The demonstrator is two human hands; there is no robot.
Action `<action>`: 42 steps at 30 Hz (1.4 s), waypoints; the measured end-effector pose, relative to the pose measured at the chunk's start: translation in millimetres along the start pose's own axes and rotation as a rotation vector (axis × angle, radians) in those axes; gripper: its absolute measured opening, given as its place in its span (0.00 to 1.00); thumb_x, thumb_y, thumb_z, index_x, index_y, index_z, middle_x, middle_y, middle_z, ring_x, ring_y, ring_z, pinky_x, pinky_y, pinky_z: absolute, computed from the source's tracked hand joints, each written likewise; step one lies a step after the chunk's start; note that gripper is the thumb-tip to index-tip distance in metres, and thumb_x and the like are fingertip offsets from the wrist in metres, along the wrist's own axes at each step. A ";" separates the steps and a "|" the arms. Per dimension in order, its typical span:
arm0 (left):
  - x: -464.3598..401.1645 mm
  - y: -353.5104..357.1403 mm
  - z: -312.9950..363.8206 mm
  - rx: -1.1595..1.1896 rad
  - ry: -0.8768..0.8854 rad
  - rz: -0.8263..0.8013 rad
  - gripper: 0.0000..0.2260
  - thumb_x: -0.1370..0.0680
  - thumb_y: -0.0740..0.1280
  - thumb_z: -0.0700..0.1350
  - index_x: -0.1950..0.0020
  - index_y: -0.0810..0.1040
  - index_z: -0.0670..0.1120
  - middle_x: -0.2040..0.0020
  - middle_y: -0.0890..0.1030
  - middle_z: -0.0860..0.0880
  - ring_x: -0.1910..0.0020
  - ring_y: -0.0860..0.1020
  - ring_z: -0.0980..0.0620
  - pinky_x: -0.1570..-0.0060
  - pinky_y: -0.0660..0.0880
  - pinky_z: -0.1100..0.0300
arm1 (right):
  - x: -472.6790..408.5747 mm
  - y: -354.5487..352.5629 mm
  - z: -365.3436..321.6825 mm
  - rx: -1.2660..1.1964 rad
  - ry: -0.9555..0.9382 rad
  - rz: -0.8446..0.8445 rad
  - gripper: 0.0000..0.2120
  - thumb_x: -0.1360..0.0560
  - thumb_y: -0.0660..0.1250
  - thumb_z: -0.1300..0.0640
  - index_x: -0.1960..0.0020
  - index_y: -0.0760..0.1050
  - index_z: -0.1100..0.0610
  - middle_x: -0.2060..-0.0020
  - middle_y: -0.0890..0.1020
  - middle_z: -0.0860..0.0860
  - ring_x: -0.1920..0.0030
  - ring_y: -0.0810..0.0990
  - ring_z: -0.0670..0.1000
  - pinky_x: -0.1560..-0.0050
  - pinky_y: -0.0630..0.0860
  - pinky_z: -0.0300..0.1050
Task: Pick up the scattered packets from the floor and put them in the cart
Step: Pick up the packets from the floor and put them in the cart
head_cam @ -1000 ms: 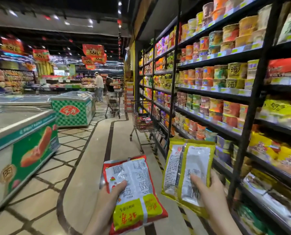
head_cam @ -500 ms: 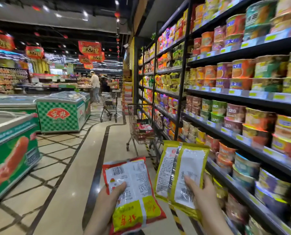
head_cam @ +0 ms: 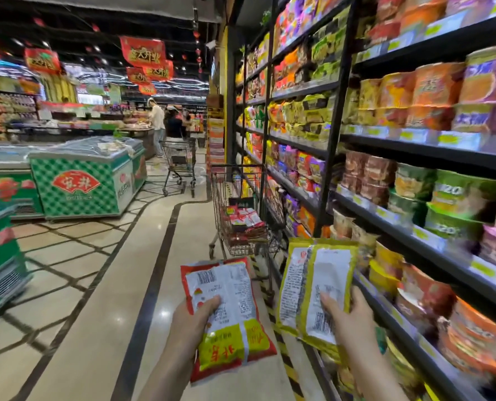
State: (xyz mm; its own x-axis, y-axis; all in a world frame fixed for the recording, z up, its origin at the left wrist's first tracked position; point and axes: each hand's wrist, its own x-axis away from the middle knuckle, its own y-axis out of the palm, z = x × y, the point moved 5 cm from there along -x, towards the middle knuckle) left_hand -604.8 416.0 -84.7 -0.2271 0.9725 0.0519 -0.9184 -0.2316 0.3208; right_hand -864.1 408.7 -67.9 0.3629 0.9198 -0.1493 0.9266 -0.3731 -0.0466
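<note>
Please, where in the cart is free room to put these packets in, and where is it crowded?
The cart is open at the top; the room above the red packets lying low in the basket is free. Bare floor borders its left side. Its right side is crowded against the shelves. Left hand holds the red packet, right hand the yellow packets.

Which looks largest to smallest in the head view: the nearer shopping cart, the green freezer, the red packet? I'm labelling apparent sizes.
1. green freezer
2. nearer shopping cart
3. red packet, close behind the cart

Apparent size only: the packet, held in the left hand, is nearest the camera.
</note>
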 end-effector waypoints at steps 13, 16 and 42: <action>-340.9 68.5 -37.9 -0.112 -0.020 0.101 0.08 0.24 0.67 0.36 0.49 0.78 0.47 0.52 0.83 0.45 0.54 0.82 0.44 0.50 0.77 0.49 | -322.3 122.9 75.5 0.144 0.069 -0.072 0.06 0.27 0.70 0.59 0.56 0.74 0.49 0.55 0.83 0.50 0.54 0.82 0.53 0.49 0.78 0.56; -429.3 78.6 -52.9 -0.139 -0.038 0.102 0.07 0.24 0.67 0.37 0.47 0.78 0.45 0.51 0.83 0.44 0.54 0.82 0.44 0.52 0.78 0.50 | -396.6 161.7 90.6 0.167 0.062 -0.065 0.08 0.27 0.69 0.59 0.56 0.73 0.48 0.57 0.81 0.46 0.54 0.81 0.52 0.49 0.78 0.54; -1128.0 187.7 -171.9 -0.669 -0.127 0.246 0.25 0.33 0.66 0.58 0.43 0.77 0.44 0.53 0.81 0.46 0.52 0.79 0.46 0.57 0.68 0.60 | -1031.3 496.6 321.3 0.336 0.335 -0.274 0.21 0.32 0.72 0.49 0.43 0.74 0.58 0.45 0.81 0.60 0.54 0.79 0.52 0.49 0.77 0.49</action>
State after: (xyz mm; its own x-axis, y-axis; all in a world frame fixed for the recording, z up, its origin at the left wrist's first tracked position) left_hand -576.7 -728.8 -245.6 -0.4504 0.8764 0.1708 -0.8566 -0.3701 -0.3596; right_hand -809.9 -764.2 -254.3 0.1752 0.9567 0.2326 0.9290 -0.0824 -0.3607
